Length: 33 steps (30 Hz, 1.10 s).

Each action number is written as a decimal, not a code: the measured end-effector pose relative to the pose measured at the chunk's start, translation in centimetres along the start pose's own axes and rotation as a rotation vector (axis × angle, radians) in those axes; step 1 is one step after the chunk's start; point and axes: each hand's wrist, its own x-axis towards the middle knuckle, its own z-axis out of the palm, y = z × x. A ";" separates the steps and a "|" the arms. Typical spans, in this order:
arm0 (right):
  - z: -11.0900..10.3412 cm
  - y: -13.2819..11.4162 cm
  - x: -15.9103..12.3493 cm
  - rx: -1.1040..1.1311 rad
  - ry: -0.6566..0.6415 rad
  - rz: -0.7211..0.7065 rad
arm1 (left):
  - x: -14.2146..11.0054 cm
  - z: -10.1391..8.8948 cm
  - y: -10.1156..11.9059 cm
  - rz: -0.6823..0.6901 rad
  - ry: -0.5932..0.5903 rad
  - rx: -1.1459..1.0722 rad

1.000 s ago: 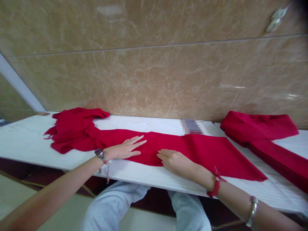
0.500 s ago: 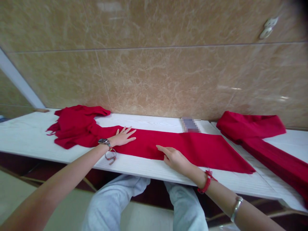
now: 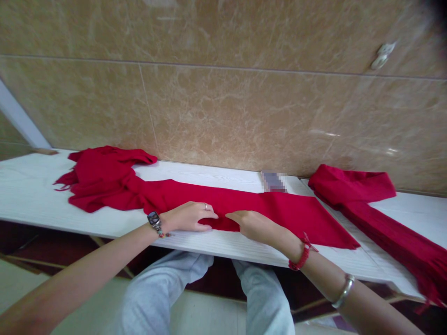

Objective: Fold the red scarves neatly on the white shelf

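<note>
A long red scarf (image 3: pixel 286 211) lies stretched along a white table (image 3: pixel 31 195), its left end bunched in a heap (image 3: pixel 101 179). My left hand (image 3: pixel 190 216), with a ring and a wristwatch, has its fingers curled and pinched on the scarf's near edge at the middle. My right hand (image 3: pixel 253 223), with a red cord bracelet, is closed on the same near edge just to the right. The fingertips of the two hands almost meet.
A second red scarf (image 3: pixel 352 188) with fringe lies on the table at the right and runs toward the near right corner. A small blurred object (image 3: pixel 273 181) stands against the tan tiled wall. My knees in grey trousers show below the table edge.
My left hand has come back from lying flat on the scarf farther left and has curled onto its near edge. The right hand's fingers have closed on the edge too.
</note>
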 end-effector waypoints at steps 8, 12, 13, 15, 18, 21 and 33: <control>0.0 -0.8 -0.4 0.041 0.043 0.088 | 0.9 -0.8 1.2 0.021 -0.021 0.228; -0.3 -0.9 -0.6 0.044 0.034 0.101 | 1.3 -1.0 1.6 0.033 -0.068 0.295; -0.4 -1.0 -0.6 0.036 0.033 0.107 | 1.4 -1.0 1.6 0.034 -0.077 0.302; -0.7 -1.4 -0.6 0.008 0.027 0.121 | 1.6 -0.9 1.6 0.031 -0.079 0.310; -0.9 -2.0 -0.3 -0.050 0.016 0.152 | 1.9 -0.8 1.4 0.016 -0.067 0.316; -0.9 -2.4 0.0 -0.113 0.012 0.183 | 1.9 -1.0 1.1 0.004 -0.035 0.307; -0.2 -1.3 -3.1 -0.162 0.075 0.222 | 0.4 -0.5 1.3 0.054 0.046 0.250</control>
